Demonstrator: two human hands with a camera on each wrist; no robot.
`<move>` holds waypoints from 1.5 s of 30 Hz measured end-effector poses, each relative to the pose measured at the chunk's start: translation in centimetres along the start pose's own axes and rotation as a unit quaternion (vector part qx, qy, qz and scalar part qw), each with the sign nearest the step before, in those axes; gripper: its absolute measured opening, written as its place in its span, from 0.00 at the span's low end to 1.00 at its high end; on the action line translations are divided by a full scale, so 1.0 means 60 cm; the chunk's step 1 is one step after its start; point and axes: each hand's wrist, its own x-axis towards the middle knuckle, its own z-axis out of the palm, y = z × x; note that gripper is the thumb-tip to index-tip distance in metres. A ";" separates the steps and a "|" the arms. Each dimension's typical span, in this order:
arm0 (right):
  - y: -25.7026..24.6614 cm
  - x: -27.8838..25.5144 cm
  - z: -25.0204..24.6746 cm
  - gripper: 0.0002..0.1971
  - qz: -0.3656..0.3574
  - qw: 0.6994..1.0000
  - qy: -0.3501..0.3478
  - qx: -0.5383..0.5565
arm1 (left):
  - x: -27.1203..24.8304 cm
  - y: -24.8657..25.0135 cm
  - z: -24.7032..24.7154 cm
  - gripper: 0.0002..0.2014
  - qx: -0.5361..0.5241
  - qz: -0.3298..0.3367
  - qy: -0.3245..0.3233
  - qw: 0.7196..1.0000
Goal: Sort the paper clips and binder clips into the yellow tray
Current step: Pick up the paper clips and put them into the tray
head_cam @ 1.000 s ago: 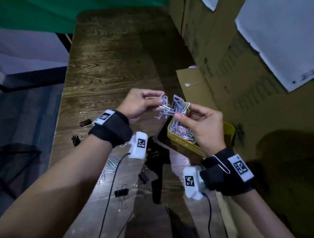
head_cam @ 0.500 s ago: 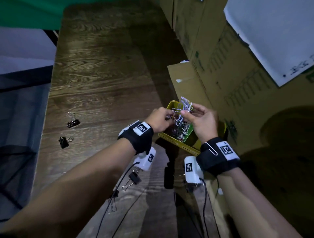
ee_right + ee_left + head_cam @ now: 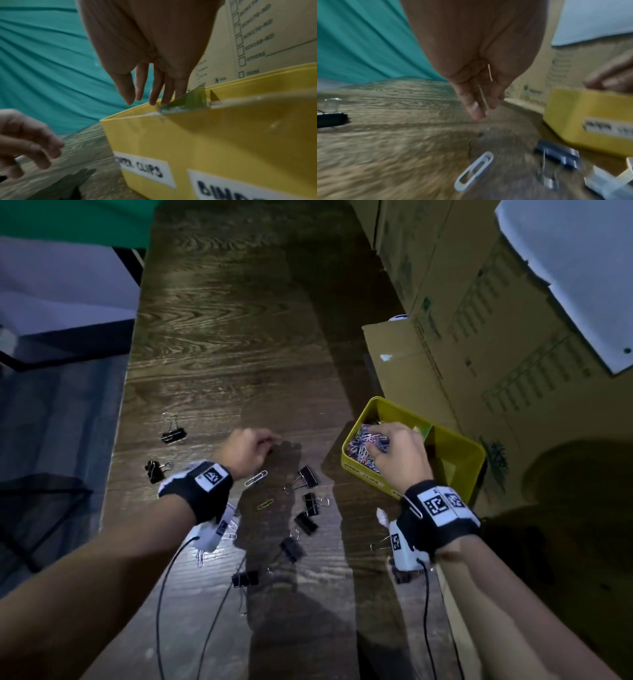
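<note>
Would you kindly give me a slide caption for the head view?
Right hand over paper clips in the yellow tray; binder clips lie on the wooden table.

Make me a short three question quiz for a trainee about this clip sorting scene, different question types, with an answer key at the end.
1. True or false: the pile of coloured paper clips lies in the yellow tray's left compartment.
2. Multiple choice: where is the right hand? A) flat on the table B) over the tray's paper clip compartment C) on the cardboard box
3. Fill in: the white paper clip on the wooden table lies just beside the ____ hand.

Key: 1 true; 2 B; 3 left
</note>
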 end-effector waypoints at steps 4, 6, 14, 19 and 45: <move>-0.035 -0.028 0.036 0.11 -0.059 0.997 0.047 0.014 | -0.033 -0.037 0.061 0.21 0.078 0.085 -0.093 0.989; -0.057 -0.046 0.061 0.11 -0.098 0.995 0.012 0.024 | -0.058 -0.064 0.089 0.26 0.135 0.097 -0.154 0.974; -0.110 -0.109 0.187 0.12 -0.215 0.957 -0.193 -0.013 | -0.192 -0.189 0.065 0.29 0.215 0.183 -0.186 0.941; -0.158 -0.126 0.259 0.34 -0.164 0.935 -0.281 -0.139 | -0.235 -0.241 0.024 0.29 0.166 0.193 -0.126 0.959; -0.274 -0.151 0.335 0.11 -0.205 0.906 -0.305 -0.211 | -0.271 -0.202 0.027 0.18 0.020 -0.005 -0.083 0.996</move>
